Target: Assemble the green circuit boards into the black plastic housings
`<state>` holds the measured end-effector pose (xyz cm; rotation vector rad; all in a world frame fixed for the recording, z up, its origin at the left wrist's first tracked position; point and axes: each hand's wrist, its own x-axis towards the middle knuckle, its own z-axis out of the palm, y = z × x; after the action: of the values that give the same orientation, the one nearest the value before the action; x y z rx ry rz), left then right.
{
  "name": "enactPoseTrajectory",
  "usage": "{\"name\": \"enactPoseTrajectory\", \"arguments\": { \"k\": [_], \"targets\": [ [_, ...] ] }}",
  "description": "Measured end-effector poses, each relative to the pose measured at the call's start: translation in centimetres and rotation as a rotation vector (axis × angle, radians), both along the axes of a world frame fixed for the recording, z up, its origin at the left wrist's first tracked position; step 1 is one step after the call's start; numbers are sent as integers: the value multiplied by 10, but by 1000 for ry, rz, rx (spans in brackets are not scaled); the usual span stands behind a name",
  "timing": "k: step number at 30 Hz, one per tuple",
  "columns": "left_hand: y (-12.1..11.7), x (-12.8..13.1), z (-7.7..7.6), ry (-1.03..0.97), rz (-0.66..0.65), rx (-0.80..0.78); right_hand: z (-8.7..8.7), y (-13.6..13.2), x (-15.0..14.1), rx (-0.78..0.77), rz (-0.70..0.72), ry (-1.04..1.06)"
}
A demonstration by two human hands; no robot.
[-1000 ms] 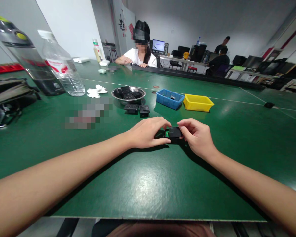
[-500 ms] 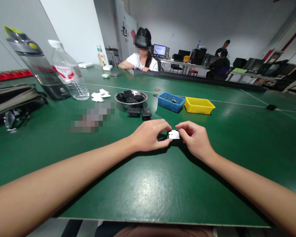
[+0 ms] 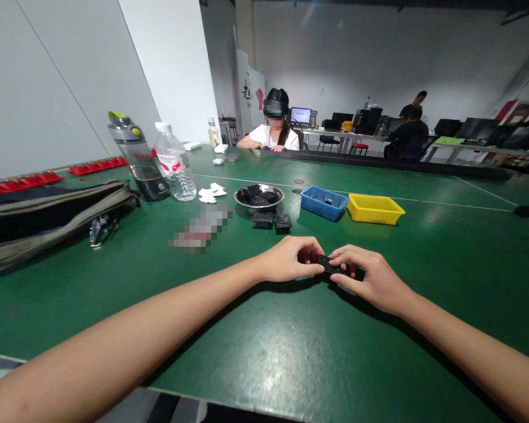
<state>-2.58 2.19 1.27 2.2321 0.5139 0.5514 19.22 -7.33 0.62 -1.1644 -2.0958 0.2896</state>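
Observation:
Between my hands is a small black plastic part (image 3: 328,264), held just above or on the green table (image 3: 264,346); I cannot tell which. The thumb and fingers of my left hand (image 3: 293,259) pinch its left side. My right hand (image 3: 370,276) grips its right side, thumb at the near edge and fingers on top. Beyond my left hand, two similar black parts, one on the left (image 3: 263,220) and one on the right (image 3: 283,223), lie on the table. Behind them a metal bowl (image 3: 258,205) holds several more black pieces.
A blue bin (image 3: 324,204) with small parts and a yellow bin (image 3: 376,210) stand past my right hand. To the left are a water bottle (image 3: 175,164), a grey drinking bottle (image 3: 139,158), crumpled tissue (image 3: 211,192) and a bag (image 3: 57,223). A person (image 3: 275,126) sits across the table.
The part showed a white face before; now its black side is up. My right fingers have closed over its right side. The whole view has shifted, with the scene lower and further right.

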Motion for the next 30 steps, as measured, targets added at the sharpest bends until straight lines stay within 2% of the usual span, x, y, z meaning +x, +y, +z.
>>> {"name": "enactPoseTrajectory", "arguments": {
  "k": [6,10,12,15,17,19,22,25,28,30],
  "targets": [
    [4,-1,-5,-13,5,-65,-5,0,0,95,35,-115],
    [2,0,-5,45,31,-30,-7,0,-2,133,44,-142],
    [-2,0,-4,74,102,58,-9,1,-2,146,16,-142],
    [-15,1,3,177,200,321,-12,8,-1,176,-110,-159],
    [-22,0,14,283,198,550,-16,19,2,185,-215,-193],
    [-24,-8,27,317,201,616,-19,36,3,168,-290,-204],
    [-5,-40,48,316,309,641,-23,64,-1,112,-394,-217],
    [31,-98,58,280,587,596,-24,83,-12,51,-442,-229],
    [69,-163,54,254,899,497,-20,87,-23,33,-385,-227],
    [86,-198,47,271,1002,413,-17,83,-26,14,-341,-199]
  ]
}}
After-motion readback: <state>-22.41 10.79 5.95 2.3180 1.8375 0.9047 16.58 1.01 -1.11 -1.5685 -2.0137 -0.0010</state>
